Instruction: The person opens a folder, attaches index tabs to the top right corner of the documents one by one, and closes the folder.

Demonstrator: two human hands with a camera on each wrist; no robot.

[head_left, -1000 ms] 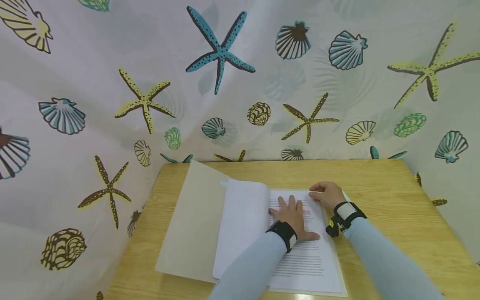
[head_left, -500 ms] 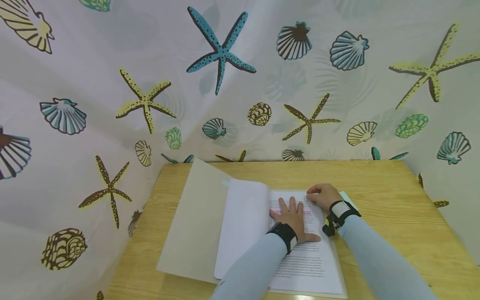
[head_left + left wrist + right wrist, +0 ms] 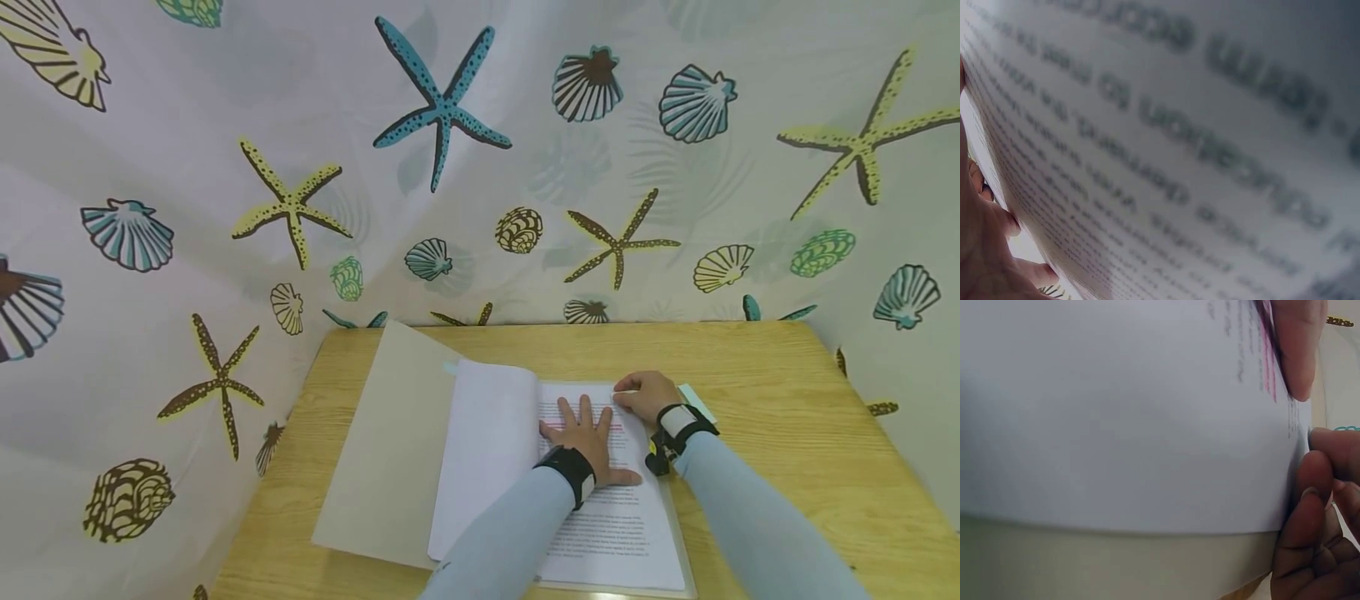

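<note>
A stack of printed pages [image 3: 600,554] lies in an opened cream folder [image 3: 378,467]; a blank white sheet [image 3: 480,454] is folded over to the left. My left hand [image 3: 588,442] rests flat on the text with its fingers spread, just below pink-marked lines [image 3: 1267,356]. At the page's upper right corner, my right hand [image 3: 648,395] pinches the edge between thumb and fingers. In the right wrist view its fingertips [image 3: 1311,481] meet at that edge; whether a small slip is between them I cannot tell. Blurred print on the page [image 3: 1166,150] fills the left wrist view.
A pale green pad [image 3: 697,403] lies on the wooden table [image 3: 795,417] just right of my right hand. A small pale blue tab [image 3: 450,367] shows by the folder's inner edge. Behind stands a cloth backdrop [image 3: 525,125] with starfish and shells.
My right hand has moved slightly left and down onto the page's upper right corner, showing more of the pale green pad. The left hand stays pressed on the page.
</note>
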